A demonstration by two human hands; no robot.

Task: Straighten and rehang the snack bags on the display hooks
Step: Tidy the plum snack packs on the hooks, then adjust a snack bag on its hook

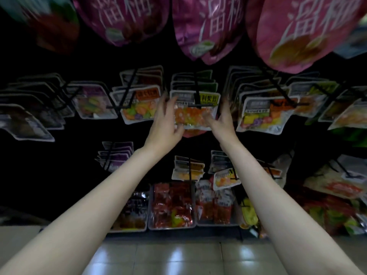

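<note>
Orange snack bag (192, 114): front of its stack on the black hook (196, 97), held between both hands.
Left hand (165, 124): fingers curled on the bag's left edge, thumb under its lower corner.
Right hand (222, 121): grips the bag's right edge; blurred.
Beside the grip: fruit-candy bags (139, 108) left, more right.
Above: pink pouches (206, 28).
Below: trays of red packets (171, 207).

Glossy plastic snack bags (193, 112); shiny floor tiles (178, 257).
</note>
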